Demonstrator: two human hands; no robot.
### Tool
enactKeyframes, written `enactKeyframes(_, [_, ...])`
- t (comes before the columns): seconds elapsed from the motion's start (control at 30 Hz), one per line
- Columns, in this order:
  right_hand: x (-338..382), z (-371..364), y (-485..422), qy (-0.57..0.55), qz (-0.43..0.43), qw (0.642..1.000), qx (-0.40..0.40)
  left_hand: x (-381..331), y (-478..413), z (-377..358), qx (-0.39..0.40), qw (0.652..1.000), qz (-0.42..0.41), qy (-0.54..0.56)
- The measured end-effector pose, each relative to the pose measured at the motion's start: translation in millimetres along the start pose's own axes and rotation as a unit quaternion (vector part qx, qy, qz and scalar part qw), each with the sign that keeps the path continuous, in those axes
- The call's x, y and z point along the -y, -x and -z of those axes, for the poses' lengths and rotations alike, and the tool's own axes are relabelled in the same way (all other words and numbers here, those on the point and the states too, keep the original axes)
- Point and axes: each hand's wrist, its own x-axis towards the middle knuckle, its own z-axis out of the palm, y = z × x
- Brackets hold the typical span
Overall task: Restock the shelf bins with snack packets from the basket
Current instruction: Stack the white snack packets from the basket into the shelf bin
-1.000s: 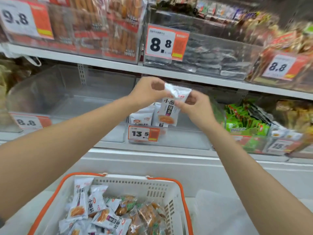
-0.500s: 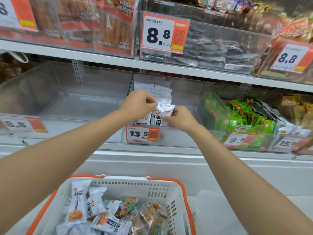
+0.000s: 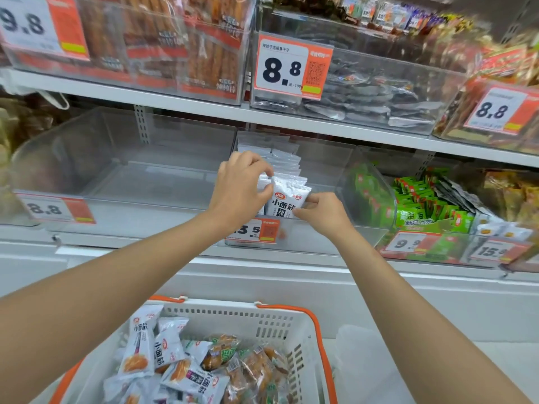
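The left bin [image 3: 116, 176], of clear plastic, sits on the lower shelf behind an 8.8 price tag [image 3: 55, 209]. Below it, the white basket [image 3: 233, 319] with an orange rim holds a loose pile of white packets [image 3: 140, 348] on its left and brownish packets [image 3: 256, 365] on its right.

The left hand [image 3: 242, 188] reaches into the middle bin [image 3: 297, 242], above the 13.5 price tag [image 3: 255, 231]. Its fingers are curled and pinch the upper left edge of the front packet [image 3: 290, 199]. This white packet stands upright at the bin's front wall, at the head of a row of like packets [image 3: 284, 158] that runs to the back. The right hand [image 3: 320, 214] pinches the packet's right edge between thumb and curled fingers.

Further right, the next bin [image 3: 373, 199] holds green packets [image 3: 423, 208].
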Motion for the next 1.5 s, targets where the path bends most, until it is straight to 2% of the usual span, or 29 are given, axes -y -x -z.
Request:
enactKeyframes(0.07, [-0.3,-2.6,8.7,0.014,0.008,0.999,-0.041,-7.7,10.0,3.7,-0.009,1.000,-0.006,-0.008])
enactKeyframes(0.13, [0.6,-5.0,22.4,0.024,0.033,0.991,-0.126,-14.7,21.3,9.0,0.008,1.000,0.007,0.002])
enactKeyframes(0.2, [3.2,-9.1,40.2,0.015,0.092,0.973,-0.210,-18.1,32.9,13.7,0.043,0.997,0.054,0.035])
enactKeyframes(0.27, [7.2,-16.7,59.1,-0.007,0.151,0.962,-0.225,-17.4,45.8,16.9,0.080,0.989,0.107,0.063])
enactKeyframes(0.4, [5.0,-51.0,90.0,-0.010,0.190,0.976,-0.108,-6.5,78.6,24.1,0.150,0.977,0.148,0.042])
enactKeyframes(0.53, [-16.2,-94.2,106.9,0.051,0.121,0.988,0.085,21.1,117.0,26.7,0.263,0.947,0.182,0.008])
enactKeyframes(0.63, [-37.4,-130.4,118.7,0.094,0.087,0.965,0.227,53.4,154.8,29.0,0.354,0.906,0.231,-0.015])
enactKeyframes(0.73, [-53.6,-167.5,132.8,0.091,0.047,0.950,0.295,89.8,197.8,31.7,0.420,0.868,0.259,-0.050])
enactKeyframes(0.8, [-66.4,-193.3,143.8,0.107,0.022,0.934,0.340,108.1,219.3,31.4,0.474,0.837,0.255,-0.104])
enactKeyframes(0.87, [-84.9,-219.3,158.1,0.135,0.002,0.914,0.384,118.3,232.7,27.4,0.543,0.794,0.214,-0.173])
enactKeyframes(0.97, [-110.5,-249.3,177.8,0.149,-0.050,0.904,0.397,120.3,242.9,20.2,0.579,0.770,0.146,-0.227])
enactKeyframes(1.03, [-119.2,-262.9,183.4,0.161,-0.072,0.904,0.389,116.9,248.2,18.4,0.596,0.760,0.135,-0.219])
enactKeyframes(1.17, [-132.0,-282.2,184.9,0.230,-0.054,0.891,0.388,110.8,250.3,19.6,0.615,0.753,0.128,-0.195])
enactKeyframes(1.23, [-133.6,-282.4,185.0,0.226,-0.049,0.904,0.358,106.4,247.2,19.0,0.614,0.754,0.116,-0.202])
enactKeyframes(1.33, [-122.8,-270.4,179.5,0.118,-0.091,0.936,0.320,99.5,242.8,16.2,0.607,0.758,0.096,-0.220])
enactKeyframes(1.4, [-104.2,-252.0,169.6,0.073,-0.072,0.951,0.290,96.9,239.8,15.1,0.600,0.766,0.098,-0.208])
enactKeyframes(1.5, [-63.9,-206.3,154.1,0.095,0.027,0.960,0.262,93.3,232.6,11.8,0.564,0.801,0.116,-0.166])
